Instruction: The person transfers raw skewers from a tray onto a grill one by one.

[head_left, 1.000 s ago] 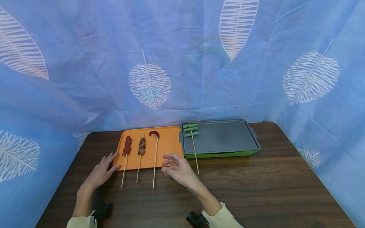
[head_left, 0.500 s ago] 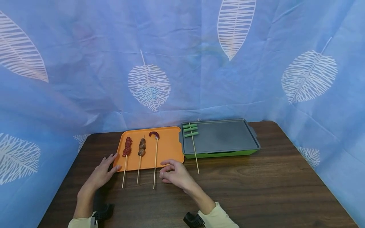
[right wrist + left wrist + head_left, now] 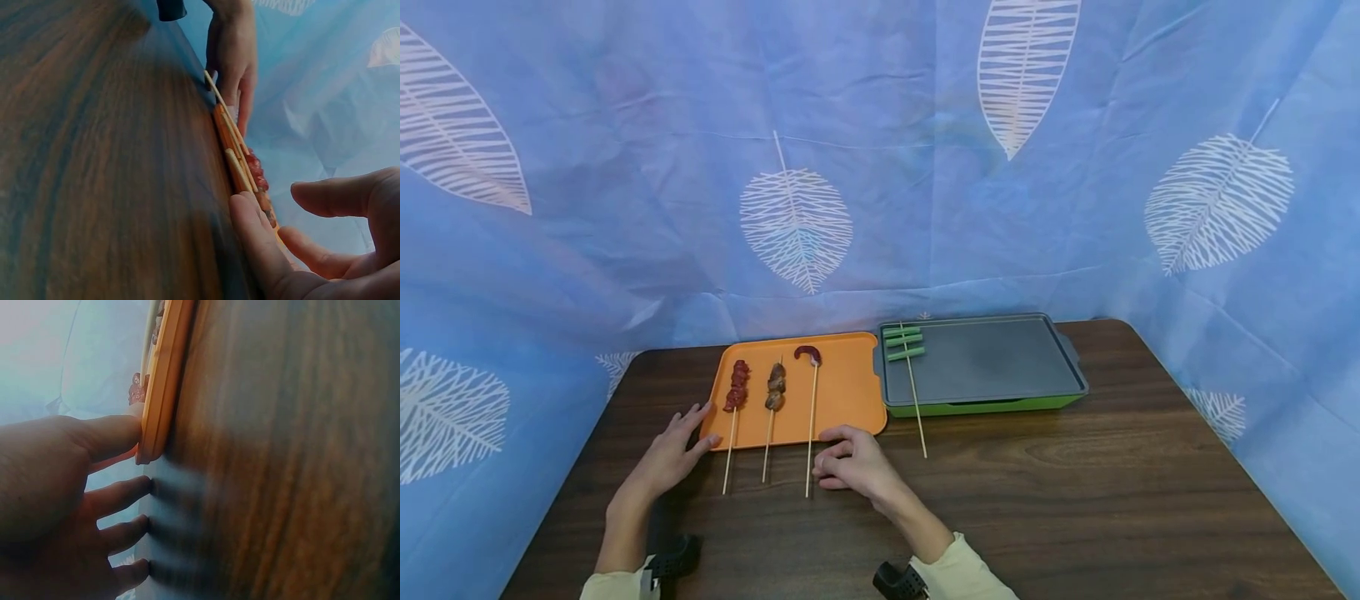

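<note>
The hooked skewer (image 3: pixel 812 408) lies over the near edge of the orange tray (image 3: pixel 852 385), long axis front to back, just left of the right hand (image 3: pixel 855 465), the nearer one. That hand's thumb and fingers stand apart, gripping nothing; fingertip contact cannot be confirmed. The left hand (image 3: pixel 661 458), fingers spread, touches the tray's corner.

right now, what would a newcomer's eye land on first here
Probably the orange tray, left of the grey-topped green grill, with three skewers jutting over its near edge. Next come the left hand at the tray's near-left corner and the right hand beside the curled-top skewer.
</note>
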Tool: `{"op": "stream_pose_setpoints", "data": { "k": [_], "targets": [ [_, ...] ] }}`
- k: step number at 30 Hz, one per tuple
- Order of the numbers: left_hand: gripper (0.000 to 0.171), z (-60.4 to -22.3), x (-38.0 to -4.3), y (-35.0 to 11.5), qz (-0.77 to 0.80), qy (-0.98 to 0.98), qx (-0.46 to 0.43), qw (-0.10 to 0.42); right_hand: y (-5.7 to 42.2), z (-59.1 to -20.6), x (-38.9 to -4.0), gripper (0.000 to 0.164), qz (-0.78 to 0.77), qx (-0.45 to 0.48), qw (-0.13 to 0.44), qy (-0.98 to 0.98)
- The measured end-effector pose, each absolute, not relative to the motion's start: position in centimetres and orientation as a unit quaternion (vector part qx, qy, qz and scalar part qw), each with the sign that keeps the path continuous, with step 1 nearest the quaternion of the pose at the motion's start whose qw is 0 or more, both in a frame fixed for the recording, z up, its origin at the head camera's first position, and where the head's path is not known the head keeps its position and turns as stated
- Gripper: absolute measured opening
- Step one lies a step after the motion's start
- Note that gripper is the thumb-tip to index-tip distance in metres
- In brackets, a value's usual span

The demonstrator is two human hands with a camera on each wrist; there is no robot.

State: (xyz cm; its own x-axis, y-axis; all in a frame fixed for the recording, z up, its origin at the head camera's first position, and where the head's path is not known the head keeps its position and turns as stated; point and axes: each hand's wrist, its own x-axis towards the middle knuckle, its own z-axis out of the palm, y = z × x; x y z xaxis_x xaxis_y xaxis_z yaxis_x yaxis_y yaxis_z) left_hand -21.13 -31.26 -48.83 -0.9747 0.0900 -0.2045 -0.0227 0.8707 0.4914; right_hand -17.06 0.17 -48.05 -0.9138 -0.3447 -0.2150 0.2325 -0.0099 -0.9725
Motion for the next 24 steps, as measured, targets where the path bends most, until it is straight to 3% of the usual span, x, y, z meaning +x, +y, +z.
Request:
{"op": "stream_pose_setpoints", "data": {
  "k": [14,24],
  "targets": [
    [0.074,-48.8,-21.1,-31.1,0.255,0.961,0.022,0.105,-1.5,-48.9,-17.6,0.055,-0.727,-0.012,0.212,0.653],
    [0.073,-49.0,-21.3,-31.4,0.247,0.963,0.025,0.102,-1.7,-48.8,-17.8,0.054,-0.727,-0.013,0.209,0.654]
  ]
}}
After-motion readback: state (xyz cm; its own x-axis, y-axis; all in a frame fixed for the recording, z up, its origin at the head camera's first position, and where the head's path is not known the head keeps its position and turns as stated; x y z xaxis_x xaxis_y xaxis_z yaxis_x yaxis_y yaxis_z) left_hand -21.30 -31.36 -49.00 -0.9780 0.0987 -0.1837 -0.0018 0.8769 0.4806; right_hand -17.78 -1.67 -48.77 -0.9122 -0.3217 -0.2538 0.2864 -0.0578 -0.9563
